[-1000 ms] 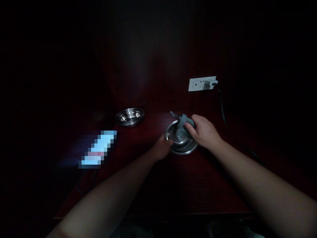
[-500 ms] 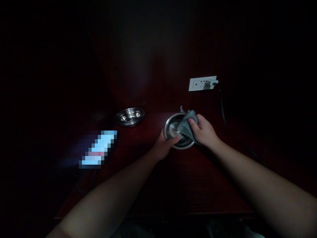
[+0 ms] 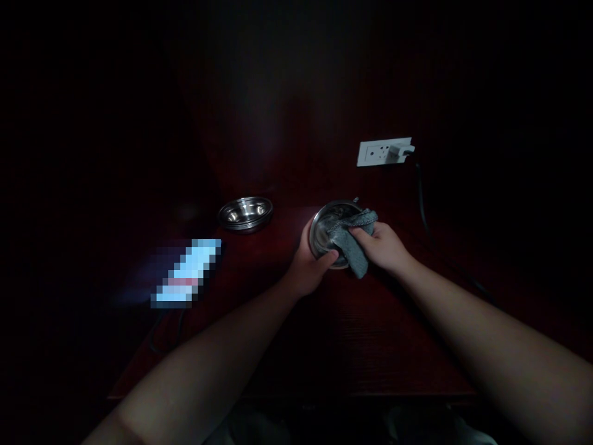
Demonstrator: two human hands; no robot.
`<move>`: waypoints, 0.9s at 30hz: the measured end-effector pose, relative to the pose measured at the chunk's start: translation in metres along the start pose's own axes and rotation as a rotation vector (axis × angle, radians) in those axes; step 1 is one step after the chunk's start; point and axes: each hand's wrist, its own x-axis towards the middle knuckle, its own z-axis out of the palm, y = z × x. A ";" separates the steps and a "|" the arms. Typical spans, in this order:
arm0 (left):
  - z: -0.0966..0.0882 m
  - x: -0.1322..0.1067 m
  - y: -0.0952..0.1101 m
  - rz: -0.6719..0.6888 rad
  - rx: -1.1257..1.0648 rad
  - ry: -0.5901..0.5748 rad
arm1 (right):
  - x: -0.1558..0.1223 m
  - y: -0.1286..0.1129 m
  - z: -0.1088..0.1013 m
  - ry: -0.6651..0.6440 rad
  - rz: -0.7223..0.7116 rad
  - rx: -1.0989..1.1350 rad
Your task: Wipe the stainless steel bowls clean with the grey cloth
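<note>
My left hand [image 3: 309, 266] grips a shiny metal bowl [image 3: 319, 233] by its left side, the thumb over the near rim and the other fingers hidden behind it. The bowl is tilted with its inside towards me. In my right hand [image 3: 383, 246] a grey-green cloth [image 3: 353, 252] is pinched, part of it inside the bowl and a flap hanging over the near rim. To the left, a small stack of metal bowls [image 3: 245, 216] sits on the dark red table [image 3: 370, 346].
A lit phone [image 3: 188, 275], blurred out, lies at the left with a cable near it. On the back wall is a white socket [image 3: 377, 152] with a plug [image 3: 402, 150]; a dark cord [image 3: 422, 204] runs from it down to the right. The surroundings are very dark.
The cloth has shifted in the bowl, and its flap now hangs over the near rim. My left hand has turned the bowl slightly. The whole view has shifted a little.
</note>
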 end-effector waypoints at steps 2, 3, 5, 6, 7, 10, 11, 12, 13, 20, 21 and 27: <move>0.000 0.001 -0.001 0.000 0.020 0.012 | 0.000 0.001 0.000 -0.017 -0.019 -0.044; 0.000 0.001 -0.002 -0.006 0.029 0.025 | 0.001 0.002 0.000 -0.028 -0.031 -0.066; 0.000 0.001 -0.002 -0.034 0.046 0.062 | 0.001 0.004 -0.001 -0.042 -0.051 -0.104; 0.000 0.001 -0.002 -0.054 0.053 0.084 | 0.001 0.005 -0.001 -0.044 -0.061 -0.122; -0.001 0.001 -0.002 -0.075 0.060 0.105 | 0.001 0.005 -0.001 -0.046 -0.070 -0.138; -0.002 0.003 0.000 -0.116 0.072 0.144 | 0.000 0.003 -0.002 -0.043 -0.088 -0.175; -0.003 0.004 0.000 -0.122 0.079 0.147 | -0.001 0.002 -0.002 -0.039 -0.096 -0.183; -0.004 0.005 0.000 -0.125 0.087 0.146 | -0.001 0.001 -0.002 -0.033 -0.103 -0.191; -0.005 0.005 0.000 -0.125 0.096 0.143 | -0.001 0.000 -0.002 -0.026 -0.111 -0.202; -0.010 0.006 -0.003 -0.138 0.119 0.103 | -0.003 -0.005 -0.006 0.018 -0.135 -0.303; -0.011 0.006 -0.003 -0.148 0.118 0.092 | -0.003 -0.005 -0.007 0.020 -0.134 -0.321; -0.012 0.005 0.000 -0.157 0.080 0.017 | -0.001 -0.007 -0.013 0.015 -0.159 -0.470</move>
